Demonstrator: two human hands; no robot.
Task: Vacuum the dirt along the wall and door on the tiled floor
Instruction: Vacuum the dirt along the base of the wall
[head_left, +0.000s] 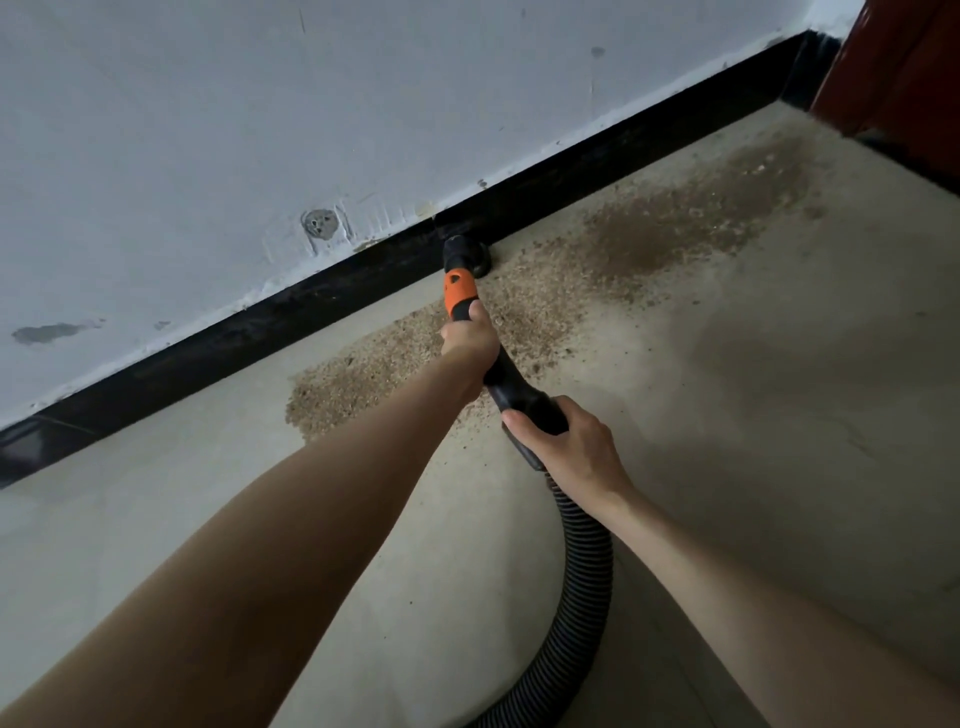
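I hold the black vacuum wand (506, 371) in both hands: my left hand (467, 338) wraps it just behind the orange collar (458, 291), my right hand (566, 441) grips the rear cuff. Its long axis points ahead to the black skirting (311, 306), nozzle (470, 254) in grainy sawdust-like dirt (649, 234). The ribbed hose (582, 597) trails behind, cut off below.

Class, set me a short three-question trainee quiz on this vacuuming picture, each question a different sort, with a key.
1. True or false: the black vacuum nozzle touches the black skirting board.
2. Which hand holds the orange-and-black wand nearest the nozzle? A left hand B right hand
3. Fill in: the brown dirt patch runs along the ____ wall.

Key: 1 true; 2 A; 3 white.
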